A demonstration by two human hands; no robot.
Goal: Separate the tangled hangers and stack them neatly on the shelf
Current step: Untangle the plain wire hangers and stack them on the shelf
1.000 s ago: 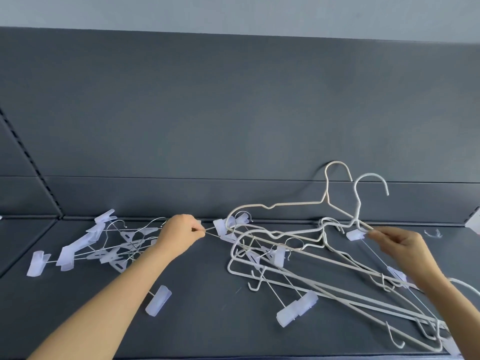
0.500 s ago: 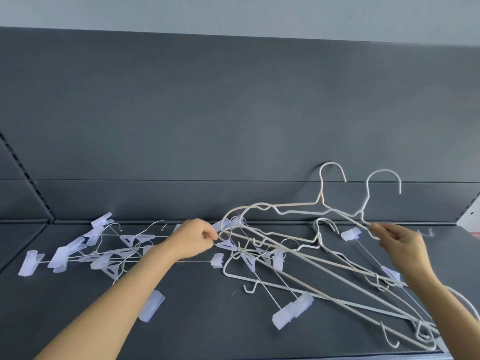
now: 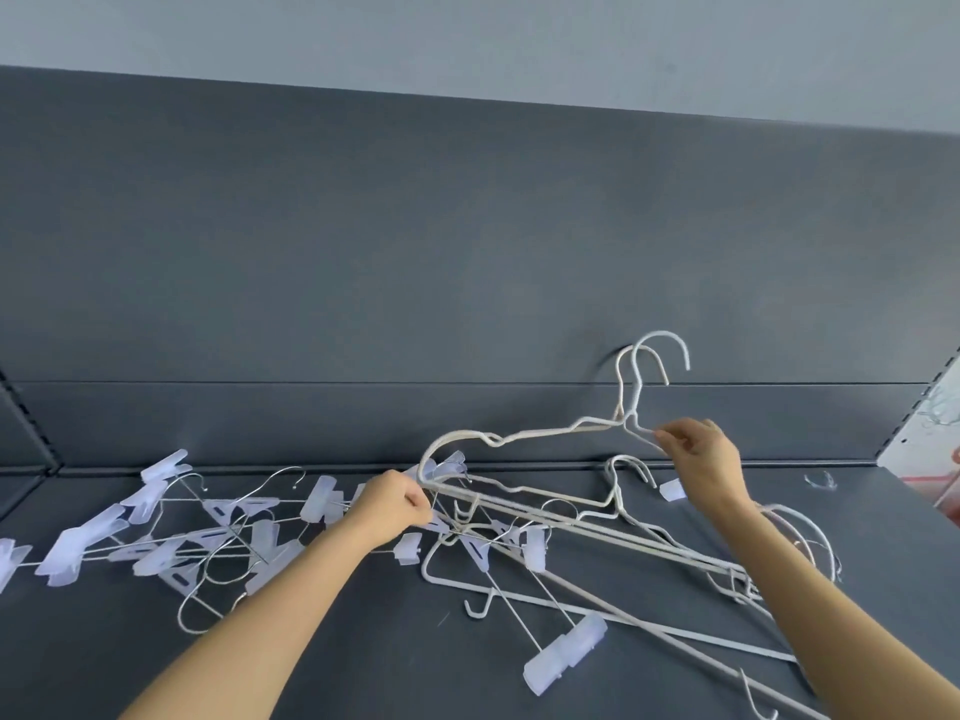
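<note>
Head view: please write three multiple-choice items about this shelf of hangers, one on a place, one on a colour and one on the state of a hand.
1. Where on the shelf does the bigger heap of clip hangers lie?
A. on its left part
B. at its far right edge
C. hung up on the wall

2. What colour are the raised wire hangers?
A. white
B. red
C. black

3. What is the right hand doing?
A. lying flat on the shelf
B. pinching the raised wire hangers just below their hooks
C. hanging idle, away from every hanger

Answers:
1. A: the heap spreads to the left of the left hand.
2. A: their wire shows white against the dark grey back panel.
3. B: its fingertips close on the wire under the two hooks.
</note>
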